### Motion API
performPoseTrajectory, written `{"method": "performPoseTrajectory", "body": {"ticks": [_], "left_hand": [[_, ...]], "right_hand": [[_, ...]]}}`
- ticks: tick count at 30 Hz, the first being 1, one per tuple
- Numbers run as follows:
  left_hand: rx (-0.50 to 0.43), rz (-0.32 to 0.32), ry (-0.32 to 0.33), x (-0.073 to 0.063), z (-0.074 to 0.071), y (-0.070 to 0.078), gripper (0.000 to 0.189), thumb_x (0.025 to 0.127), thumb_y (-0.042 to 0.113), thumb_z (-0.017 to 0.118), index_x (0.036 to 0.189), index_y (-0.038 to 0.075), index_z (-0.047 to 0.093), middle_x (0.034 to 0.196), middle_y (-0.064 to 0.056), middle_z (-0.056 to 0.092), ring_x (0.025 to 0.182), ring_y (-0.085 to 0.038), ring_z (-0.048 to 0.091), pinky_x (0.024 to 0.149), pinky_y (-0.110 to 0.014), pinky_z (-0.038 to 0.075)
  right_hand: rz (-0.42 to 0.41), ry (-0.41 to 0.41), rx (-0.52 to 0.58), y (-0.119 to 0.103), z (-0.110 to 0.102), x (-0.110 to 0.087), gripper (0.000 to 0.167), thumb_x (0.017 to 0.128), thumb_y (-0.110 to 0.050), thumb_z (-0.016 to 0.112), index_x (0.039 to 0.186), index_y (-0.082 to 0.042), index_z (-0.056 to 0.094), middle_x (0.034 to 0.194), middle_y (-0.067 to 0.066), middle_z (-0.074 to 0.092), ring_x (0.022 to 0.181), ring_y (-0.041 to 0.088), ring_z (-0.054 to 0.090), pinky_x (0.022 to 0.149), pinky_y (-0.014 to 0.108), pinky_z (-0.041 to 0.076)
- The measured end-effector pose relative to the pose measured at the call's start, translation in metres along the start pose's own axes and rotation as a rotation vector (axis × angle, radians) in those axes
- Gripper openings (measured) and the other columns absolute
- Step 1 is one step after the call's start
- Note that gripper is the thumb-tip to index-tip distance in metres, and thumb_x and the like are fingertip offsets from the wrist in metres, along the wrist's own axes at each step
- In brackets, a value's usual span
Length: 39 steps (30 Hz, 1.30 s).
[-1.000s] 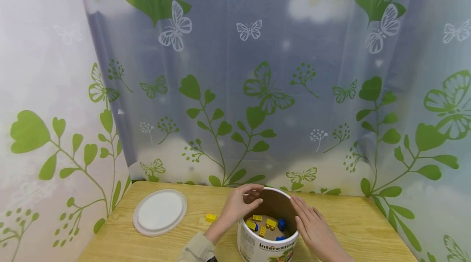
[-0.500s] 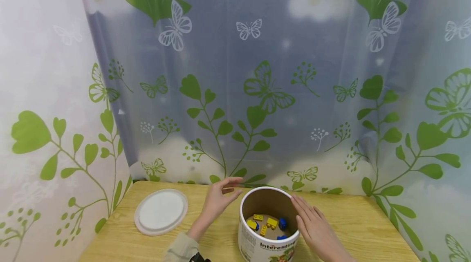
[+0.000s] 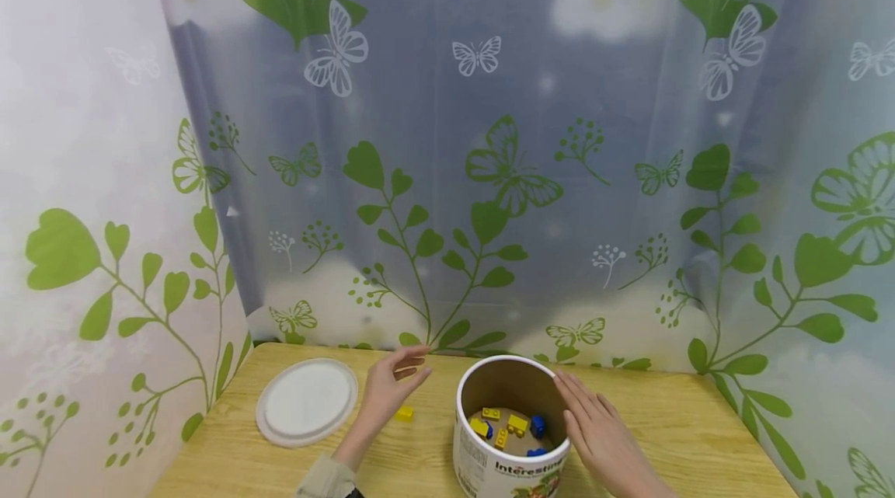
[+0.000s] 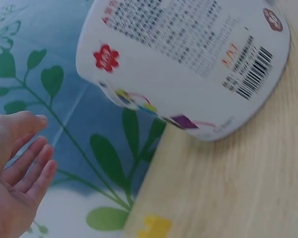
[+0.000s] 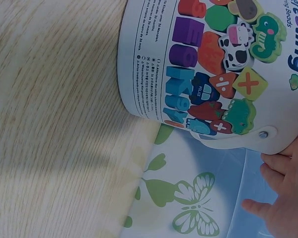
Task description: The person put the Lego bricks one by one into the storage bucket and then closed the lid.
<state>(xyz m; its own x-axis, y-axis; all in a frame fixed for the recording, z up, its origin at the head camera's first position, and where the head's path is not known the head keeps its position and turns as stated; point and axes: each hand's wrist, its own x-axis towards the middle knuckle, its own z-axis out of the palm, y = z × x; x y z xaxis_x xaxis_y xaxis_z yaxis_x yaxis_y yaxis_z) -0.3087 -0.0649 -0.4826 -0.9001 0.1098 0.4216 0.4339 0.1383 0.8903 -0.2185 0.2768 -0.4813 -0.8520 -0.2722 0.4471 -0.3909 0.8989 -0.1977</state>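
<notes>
A round white bucket stands uncovered near the table's front, with "Interesting" printed on its side. Several toy bricks lie on its brown bottom, among them a yellow brick and a blue brick. My right hand rests with nearly straight fingers against the right of the rim; the right wrist view has its fingers by the handle pivot. Left of the bucket, my left hand is held in the air, loosely bent and empty. Just beside it a yellow brick lies on the table, partly hidden by the hand.
A round white lid lies flat at the table's left. The wood-grain table ends at the back against a blue curtain with green leaves and butterflies. A pale patterned curtain hangs on the left.
My left hand has moved from over the bucket's left rim out to the left, beside the loose yellow brick. My right hand and the bucket have stayed almost still.
</notes>
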Motion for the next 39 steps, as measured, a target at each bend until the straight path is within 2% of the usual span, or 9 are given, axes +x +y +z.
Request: {"method": "performPoseTrajectory", "body": {"ticks": [3,8,13,18,22,27,32,39], "left_hand": [[0.005,-0.002,0.022,-0.004,-0.003,-0.011,0.030,0.088,0.000,0.076,0.118,0.000,0.071,0.119,-0.020,0.070,0.109,-0.041,0.066,0.094,-0.050,0.056],[0.027,-0.054,0.027,-0.011,-0.009,-0.032,0.030,0.089,0.000,0.076,0.118,-0.003,0.071,0.119,-0.020,0.070,0.110,-0.042,0.066,0.094,-0.049,0.056],[0.096,-0.101,-0.001,-0.016,-0.015,-0.051,0.031,0.089,0.003,0.077,0.119,-0.003,0.070,0.120,-0.021,0.070,0.109,-0.041,0.066,0.093,-0.046,0.058],[0.131,-0.119,-0.031,-0.021,-0.019,-0.067,0.034,0.086,0.002,0.079,0.118,-0.006,0.069,0.118,-0.025,0.069,0.107,-0.043,0.066,0.090,-0.042,0.059],[0.160,-0.135,-0.081,-0.022,-0.021,-0.079,0.038,0.083,0.001,0.081,0.118,-0.006,0.068,0.119,-0.027,0.068,0.107,-0.042,0.067,0.092,-0.044,0.058],[0.193,-0.119,-0.147,-0.023,-0.022,-0.088,0.041,0.079,-0.001,0.082,0.117,-0.007,0.068,0.118,-0.027,0.068,0.105,-0.042,0.067,0.093,-0.049,0.057],[0.231,-0.084,-0.179,-0.022,-0.022,-0.093,0.037,0.079,-0.004,0.082,0.114,-0.006,0.070,0.113,-0.025,0.070,0.103,-0.040,0.068,0.089,-0.046,0.058],[0.290,-0.100,-0.210,-0.023,-0.022,-0.092,0.030,0.082,-0.004,0.080,0.110,-0.001,0.073,0.109,-0.017,0.074,0.103,-0.035,0.069,0.084,-0.042,0.060]], "right_hand": [[0.003,-0.003,0.001,0.000,0.000,0.000,0.048,0.106,-0.018,0.051,0.153,-0.008,0.045,0.157,0.009,0.044,0.143,0.031,0.043,0.110,0.063,0.038],[0.001,-0.001,-0.005,0.001,0.001,0.001,0.049,0.106,-0.018,0.052,0.153,-0.009,0.045,0.157,0.008,0.045,0.143,0.031,0.043,0.110,0.063,0.039],[-0.005,0.013,-0.009,0.001,0.001,0.000,0.049,0.105,-0.017,0.052,0.152,-0.008,0.046,0.156,0.008,0.045,0.143,0.031,0.043,0.109,0.063,0.039],[0.006,0.003,-0.001,0.000,0.000,0.000,0.048,0.106,-0.018,0.051,0.153,-0.008,0.046,0.156,0.009,0.045,0.143,0.032,0.043,0.109,0.064,0.039],[0.018,-0.012,0.004,0.000,0.000,0.001,0.048,0.106,-0.019,0.050,0.153,-0.009,0.045,0.157,0.008,0.045,0.143,0.032,0.043,0.110,0.063,0.038],[0.018,-0.010,0.001,0.000,0.000,0.001,0.049,0.106,-0.019,0.051,0.153,-0.009,0.045,0.157,0.008,0.045,0.143,0.031,0.042,0.110,0.063,0.038],[0.020,-0.014,0.002,0.000,0.000,0.001,0.049,0.106,-0.019,0.051,0.153,-0.009,0.045,0.157,0.008,0.045,0.143,0.031,0.042,0.110,0.063,0.038],[0.027,-0.022,0.001,0.001,0.001,0.001,0.049,0.107,-0.020,0.050,0.154,-0.009,0.044,0.157,0.008,0.044,0.144,0.031,0.042,0.111,0.063,0.038]]}}
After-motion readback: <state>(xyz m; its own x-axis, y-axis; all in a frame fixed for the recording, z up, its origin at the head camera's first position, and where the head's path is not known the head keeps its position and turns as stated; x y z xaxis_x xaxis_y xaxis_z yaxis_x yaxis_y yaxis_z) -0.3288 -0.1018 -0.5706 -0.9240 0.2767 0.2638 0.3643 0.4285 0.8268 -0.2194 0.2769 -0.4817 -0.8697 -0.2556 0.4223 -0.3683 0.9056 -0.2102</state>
